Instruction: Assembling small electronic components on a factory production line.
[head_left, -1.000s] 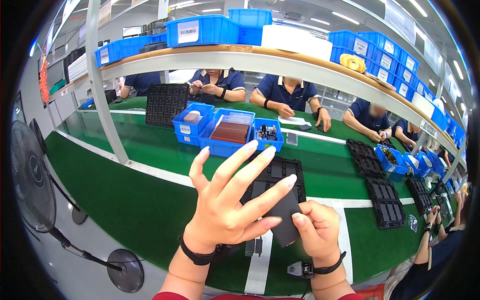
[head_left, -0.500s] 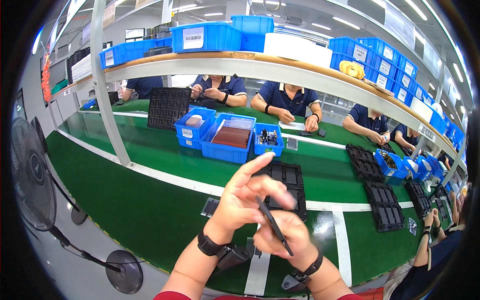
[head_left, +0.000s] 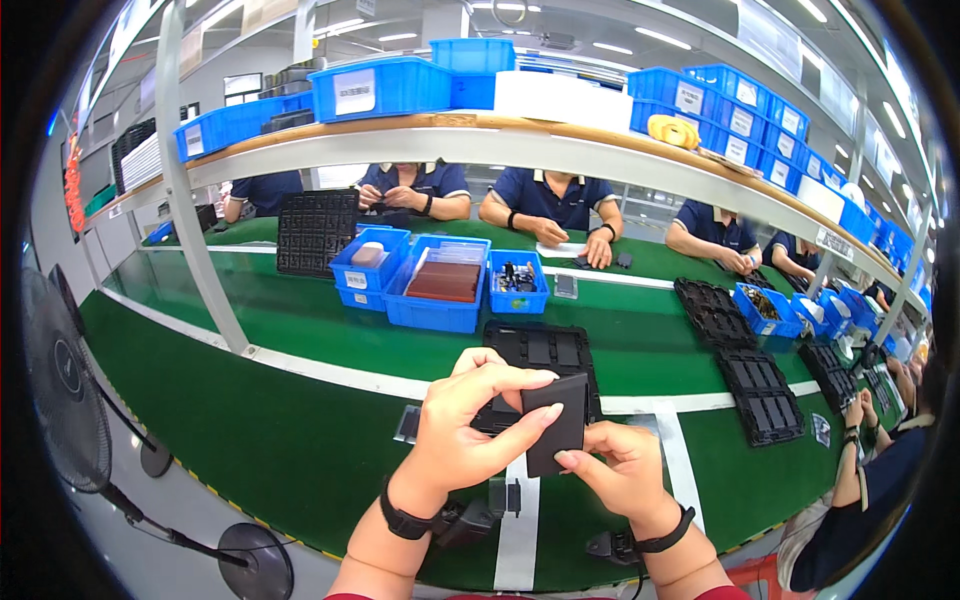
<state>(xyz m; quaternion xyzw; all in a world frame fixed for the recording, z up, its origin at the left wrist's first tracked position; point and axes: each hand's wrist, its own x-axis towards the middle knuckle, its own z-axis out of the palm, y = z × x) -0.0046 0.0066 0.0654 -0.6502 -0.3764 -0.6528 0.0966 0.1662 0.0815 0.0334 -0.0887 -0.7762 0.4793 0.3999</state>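
Between my two hands a flat black rectangular panel [head_left: 566, 440] is held up over the green table, its broad side showing. My left hand [head_left: 455, 420] pinches its upper left part, thumb across the front face. On the lower right edge, my right hand [head_left: 630, 470] grips it with the thumb in front and the other fingers behind. A black compartment tray [head_left: 535, 338] lies just beyond, partly covered by my hands. Left of my left hand is a small dark rectangular piece [head_left: 408, 424]. Below the panel, a small black part [head_left: 505, 496] rests on the white strip.
Ahead stand a blue bin of brown sheets [head_left: 435, 314] and a blue bin of small parts [head_left: 518, 304]. A shelf beam [head_left: 480, 145] crosses above. More black trays [head_left: 760, 395] lie rightward. Co-workers sit opposite and at right. A fan [head_left: 68, 370] stands left.
The black panel has turned from edge-on to broad side facing me. My left fingers, which were spread, now pinch it. My right hand has shifted rightward to its edge.
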